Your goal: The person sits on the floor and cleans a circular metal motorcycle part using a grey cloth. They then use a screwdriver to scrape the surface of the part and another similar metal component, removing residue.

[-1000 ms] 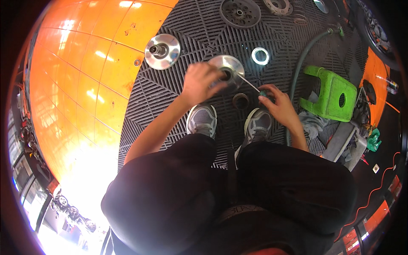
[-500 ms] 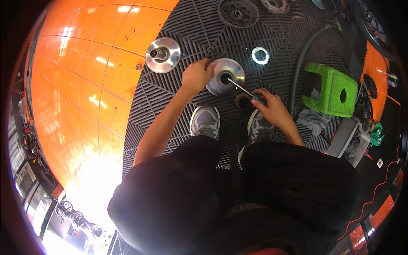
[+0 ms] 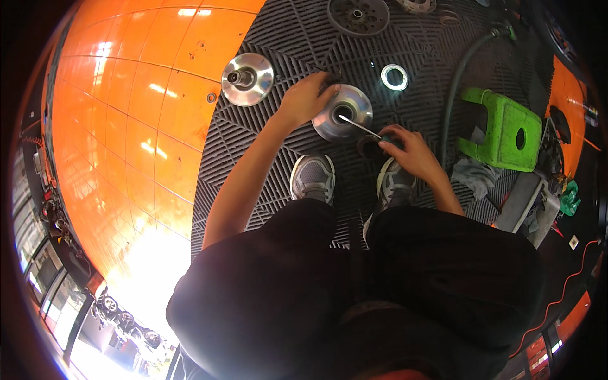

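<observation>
A shiny round metal pulley half (image 3: 356,106) with a dark central bore lies on the ribbed mat in front of my shoes. My left hand (image 3: 308,100) is closed over its upper left rim, thumb on the face and the other fingers partly hidden. In my right hand (image 3: 410,152) is a screwdriver (image 3: 362,128), its handle mostly covered by my fingers. The shaft slants up and left, and its bright tip is at the bore. A dark ring-shaped part (image 3: 369,147) sits beside the disc, under the shaft. Another shiny pulley half (image 3: 256,88) with a raised hub lies to the left.
Farther off are a lit white ring (image 3: 394,77) and a dark round plate (image 3: 358,15). At right stand a green plastic stool (image 3: 514,130), a grey rag (image 3: 474,175) and a dark hose (image 3: 453,95). Orange tiles (image 3: 149,120) border the dark mat (image 3: 285,50) on the left.
My left hand has shifted slightly up along the disc's rim. The right hand's fingers have changed position on the screwdriver handle, while its tip stays at the bore. The whole view moved a little.
</observation>
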The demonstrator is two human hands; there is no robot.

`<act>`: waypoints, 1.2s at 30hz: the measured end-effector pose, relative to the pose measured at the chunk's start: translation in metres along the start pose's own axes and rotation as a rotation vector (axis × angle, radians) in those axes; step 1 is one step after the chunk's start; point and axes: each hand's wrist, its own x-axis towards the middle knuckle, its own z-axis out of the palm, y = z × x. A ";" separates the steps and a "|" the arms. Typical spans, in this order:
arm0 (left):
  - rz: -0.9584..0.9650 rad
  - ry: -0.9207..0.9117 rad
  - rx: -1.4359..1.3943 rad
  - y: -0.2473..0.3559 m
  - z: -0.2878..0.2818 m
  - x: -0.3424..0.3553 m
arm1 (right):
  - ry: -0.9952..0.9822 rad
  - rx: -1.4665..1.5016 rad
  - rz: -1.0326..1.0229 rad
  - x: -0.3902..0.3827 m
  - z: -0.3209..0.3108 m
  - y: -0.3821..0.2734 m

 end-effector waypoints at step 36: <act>-0.236 0.279 0.109 -0.001 0.036 -0.007 | 0.009 0.080 0.004 0.024 0.003 0.014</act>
